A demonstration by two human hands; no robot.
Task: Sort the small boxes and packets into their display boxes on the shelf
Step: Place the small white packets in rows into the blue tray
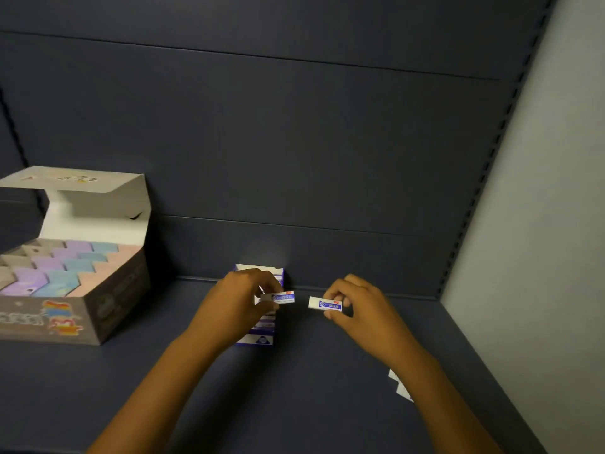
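Note:
My left hand (239,303) pinches a small white-and-blue packet (283,297) just above a narrow blue-and-white display box (260,337) that stands against the back of the shelf. The hand hides most of that box. My right hand (355,304) pinches a second packet (325,304) of the same kind, a short gap to the right of the first. Both packets lie level, end to end.
A large grey display box (98,309) with its lid up stands at the left, filled with pastel purple, blue and pink packets. Under my right forearm lie two white packets (401,386). A pale side wall (530,257) closes the dark shelf on the right.

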